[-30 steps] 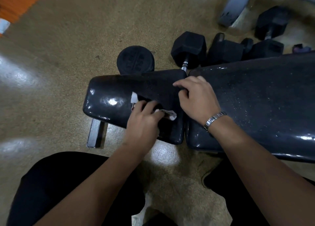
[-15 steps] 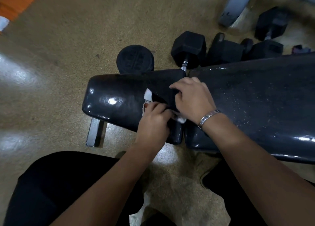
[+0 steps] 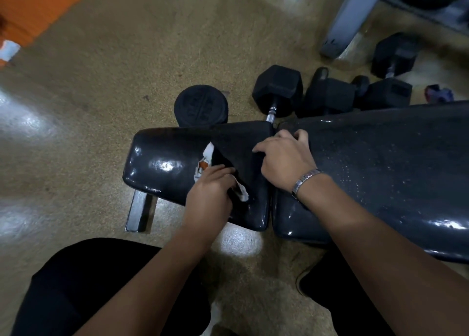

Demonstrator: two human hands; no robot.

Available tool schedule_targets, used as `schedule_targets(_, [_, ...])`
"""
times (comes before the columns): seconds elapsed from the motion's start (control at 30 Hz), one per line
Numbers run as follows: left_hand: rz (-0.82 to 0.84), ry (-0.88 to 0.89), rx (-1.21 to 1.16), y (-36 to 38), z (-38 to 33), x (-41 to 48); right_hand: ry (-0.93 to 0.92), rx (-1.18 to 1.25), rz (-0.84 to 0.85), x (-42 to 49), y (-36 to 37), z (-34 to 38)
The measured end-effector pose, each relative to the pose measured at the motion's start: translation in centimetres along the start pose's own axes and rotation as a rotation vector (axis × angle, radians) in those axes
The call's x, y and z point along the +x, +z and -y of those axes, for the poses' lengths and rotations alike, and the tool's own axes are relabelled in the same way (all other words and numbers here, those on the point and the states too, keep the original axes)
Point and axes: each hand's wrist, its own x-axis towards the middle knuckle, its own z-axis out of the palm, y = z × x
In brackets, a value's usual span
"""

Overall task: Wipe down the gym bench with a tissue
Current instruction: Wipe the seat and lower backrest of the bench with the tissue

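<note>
Mid-wipe, our left hand (image 3: pixel 212 191) clutches the crumpled white tissue (image 3: pixel 203 168) on the glossy black padded gym bench (image 3: pixel 162 168) while our right hand (image 3: pixel 284 160) rests spread; next, sweep toward the speckled backrest.

Left hand (image 3: pixel 212 192): palm down, fingers curled and closed over a crumpled white tissue (image 3: pixel 203 168), knuckles toward the far edge. Left forearm bare, running up from the lower left, wrist roughly straight.

Right hand (image 3: pixel 283 162): palm down, fingers spread and bent, fingertips (image 3: pixel 302 134) hooked toward the far edge, thumb pointing left. It grips nothing that can be seen. Right wrist carries a silver metal link bracelet (image 3: pixel 304 181). Right forearm bare, entering from the lower right. The two hands lie near each other, not touching. Legs in black below.
</note>
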Motion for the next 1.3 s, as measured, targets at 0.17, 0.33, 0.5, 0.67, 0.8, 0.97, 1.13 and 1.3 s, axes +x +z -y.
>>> schedule_targets(0.17, [-0.071,-0.092,-0.021,0.1,-1.4,4.7,0.008,-0.004,0.029,0.1,-0.2,0.2])
schedule_targets(0.33, [-0.030,0.047,0.045,-0.2,-0.1,1.6,0.002,0.024,0.028,0.1,-0.2,-0.2])
schedule_targets(0.5, [-0.148,-0.122,0.052,-0.2,1.7,6.6,-0.015,0.003,-0.009,-0.3,0.2,-0.2])
schedule_targets(0.67, [-0.048,0.101,0.027,-0.4,2.2,4.2,-0.011,0.028,0.009,-0.2,0.0,-0.4])
schedule_targets(0.8, [-0.144,-0.120,0.079,-1.3,2.9,8.5,-0.015,0.036,0.010,-0.3,0.0,-0.3])
schedule_targets(0.97, [-0.001,0.069,-0.053,-0.5,0.4,7.9,-0.011,0.062,0.018,-0.3,-0.3,-0.5])
schedule_targets(1.13, [-0.044,-0.024,0.043,-0.7,1.9,8.3,-0.027,0.100,-0.047,-0.4,-1.1,-2.3])
schedule_targets(1.3, [0.107,0.095,-0.058,0.0,0.6,8.1,-0.008,0.051,-0.114,-0.4,-2.1,-3.2])
